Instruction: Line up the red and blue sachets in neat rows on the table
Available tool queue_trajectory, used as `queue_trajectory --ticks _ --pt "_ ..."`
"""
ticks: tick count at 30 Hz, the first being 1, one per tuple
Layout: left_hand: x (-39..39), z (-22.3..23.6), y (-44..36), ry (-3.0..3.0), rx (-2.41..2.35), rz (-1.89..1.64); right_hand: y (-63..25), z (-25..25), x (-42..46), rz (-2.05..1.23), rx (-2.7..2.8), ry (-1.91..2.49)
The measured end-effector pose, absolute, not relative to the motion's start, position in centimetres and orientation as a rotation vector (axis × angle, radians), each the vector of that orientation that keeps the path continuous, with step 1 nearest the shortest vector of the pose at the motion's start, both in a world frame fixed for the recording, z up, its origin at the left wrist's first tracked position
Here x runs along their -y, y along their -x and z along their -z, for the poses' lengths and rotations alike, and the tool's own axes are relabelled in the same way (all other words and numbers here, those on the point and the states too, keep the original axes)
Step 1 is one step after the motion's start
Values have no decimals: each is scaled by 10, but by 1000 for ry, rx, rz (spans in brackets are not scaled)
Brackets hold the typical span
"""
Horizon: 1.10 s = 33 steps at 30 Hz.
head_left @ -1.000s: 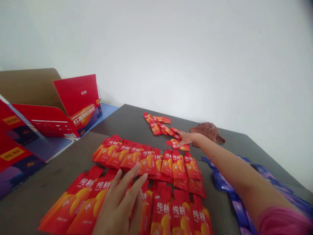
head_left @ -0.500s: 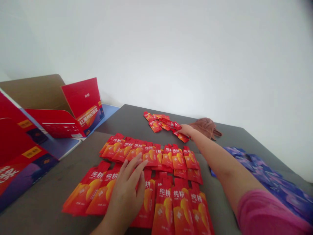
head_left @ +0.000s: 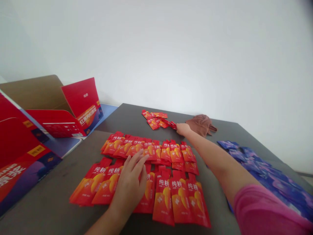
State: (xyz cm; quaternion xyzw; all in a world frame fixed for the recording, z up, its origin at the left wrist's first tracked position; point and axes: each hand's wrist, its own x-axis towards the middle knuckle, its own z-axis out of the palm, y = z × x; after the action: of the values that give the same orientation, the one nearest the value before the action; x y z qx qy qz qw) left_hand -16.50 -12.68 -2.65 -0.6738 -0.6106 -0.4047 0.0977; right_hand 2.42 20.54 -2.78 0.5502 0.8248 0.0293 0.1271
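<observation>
Red and orange pouches lie in two overlapping rows; a front-row pouch (head_left: 180,199) and a back-row pouch (head_left: 176,153) show white lettering. My left hand (head_left: 131,182) is over the middle of these rows, fingers stretched out and holding nothing; whether it presses on them I cannot tell. With the arm reaching far forward, my right hand (head_left: 183,129) is closed around the end of red pouches (head_left: 170,123), seen edge-on, their number unclear. Just left of it lies a small loose pile of the same pouches (head_left: 153,122), partly touching the held ones.
An open red carton (head_left: 52,127) stands at the left, with another red box panel (head_left: 22,160) nearer to me. A brown cloth (head_left: 201,124) lies behind my right hand. Blue-purple pouches (head_left: 266,176) cover the table's right side. A white wall (head_left: 171,58) rises behind.
My right hand has shifted slightly left. The pouch lying beneath it before no longer shows apart from those in its grip. My left hand stays over the rows; the view has shifted a little.
</observation>
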Motion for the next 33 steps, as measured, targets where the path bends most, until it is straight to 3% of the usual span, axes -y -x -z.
queue_trajectory --ticks 7,12,17,24,29,33 --pt "128 31 158 2148 1927 1108 -65 -1 -187 -74 -2497 -1755" --pt "128 10 128 2468 1936 806 -104 -24 -156 -10 -2620 -1906" --pt "74 -2 97 2670 1709 431 -123 -34 -126 65 -2718 -2091" --pt "-2 31 83 2890 1542 131 -139 -39 -88 266 -2829 -2289" --pt "3 36 92 2994 1475 200 -153 -43 -61 550 -2931 -2363" --pt "25 19 90 2933 1541 451 -149 -44 -37 1004 -2982 -2384"
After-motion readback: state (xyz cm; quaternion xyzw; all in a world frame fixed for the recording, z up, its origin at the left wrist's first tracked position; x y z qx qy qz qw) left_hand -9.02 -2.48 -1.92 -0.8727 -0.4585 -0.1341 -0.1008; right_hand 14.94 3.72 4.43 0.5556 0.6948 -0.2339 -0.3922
